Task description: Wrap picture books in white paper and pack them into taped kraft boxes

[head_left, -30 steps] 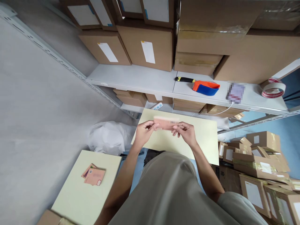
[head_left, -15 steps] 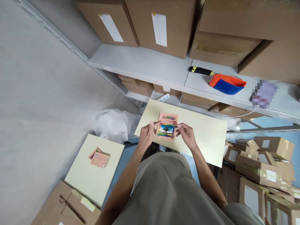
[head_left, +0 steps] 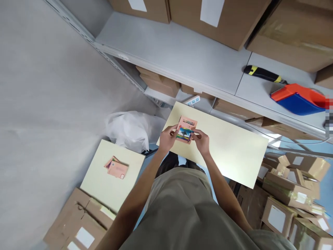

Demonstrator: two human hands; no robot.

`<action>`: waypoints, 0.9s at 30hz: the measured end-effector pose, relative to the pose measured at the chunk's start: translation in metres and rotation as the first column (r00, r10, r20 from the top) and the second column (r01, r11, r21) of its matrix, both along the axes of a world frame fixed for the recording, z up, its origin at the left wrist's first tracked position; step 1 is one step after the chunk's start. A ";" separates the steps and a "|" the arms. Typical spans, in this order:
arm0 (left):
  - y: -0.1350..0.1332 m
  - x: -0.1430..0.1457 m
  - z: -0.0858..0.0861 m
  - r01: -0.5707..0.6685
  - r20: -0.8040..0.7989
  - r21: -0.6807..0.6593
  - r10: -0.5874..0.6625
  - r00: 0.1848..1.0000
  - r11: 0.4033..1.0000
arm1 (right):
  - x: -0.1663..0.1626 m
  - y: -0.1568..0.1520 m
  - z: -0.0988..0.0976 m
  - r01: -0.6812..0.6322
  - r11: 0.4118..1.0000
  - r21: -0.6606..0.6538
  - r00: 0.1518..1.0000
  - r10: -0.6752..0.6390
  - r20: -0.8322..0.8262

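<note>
A pink booklet (head_left: 185,132), flat and thin, has dark lettering at its top and a picture of a tree under a blue sky. It is over the pale yellow tabletop (head_left: 221,149). My left hand (head_left: 168,139) pinches its left edge between thumb and fingers. At the opposite edge, my right hand (head_left: 201,141) grips it the same way, fingertips near the picture. Whether the booklet rests on the tabletop or is slightly lifted, I cannot tell. Several similar pink booklets (head_left: 117,169) lie in a loose, overlapping pile on a second pale board to my left.
Ahead, a grey metal shelf (head_left: 166,55) carries cardboard boxes (head_left: 221,21), a black-and-yellow-handled cutter (head_left: 262,73) and an orange-and-blue tape dispenser (head_left: 298,99). White plastic bags (head_left: 127,130) bulge at the left. Stacked cartons (head_left: 288,187) crowd the right side.
My view has shifted, so the shelf items appear farther right. Both hands still hold the booklet; my left thumb, stretched across it before, now sits at its edge.
</note>
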State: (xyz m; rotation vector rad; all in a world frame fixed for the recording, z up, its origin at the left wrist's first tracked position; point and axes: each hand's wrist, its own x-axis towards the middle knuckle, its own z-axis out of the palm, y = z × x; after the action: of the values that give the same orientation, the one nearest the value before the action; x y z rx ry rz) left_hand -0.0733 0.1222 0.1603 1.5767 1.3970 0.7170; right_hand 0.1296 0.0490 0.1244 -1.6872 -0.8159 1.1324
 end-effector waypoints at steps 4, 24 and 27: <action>0.042 -0.008 -0.023 0.043 -0.003 0.021 -0.043 0.999 0.999 | -0.009 0.043 -0.007 -0.013 1.000 -0.010 0.999 0.013 0.042; 0.064 -0.178 -0.102 -0.296 -0.193 0.004 0.291 0.937 0.955 | -0.148 0.104 -0.073 -0.377 0.867 -0.326 0.857 0.460 0.232; 0.067 -0.220 -0.101 -0.423 -0.285 0.123 0.441 0.851 0.898 | -0.198 0.130 -0.076 -0.480 0.825 -0.299 0.807 0.549 0.218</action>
State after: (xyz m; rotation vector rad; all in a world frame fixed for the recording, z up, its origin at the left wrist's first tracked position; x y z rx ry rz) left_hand -0.2935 0.1897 0.0596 1.4704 2.0210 0.8003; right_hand -0.0687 0.1793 0.0486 -1.9146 -1.4545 1.3994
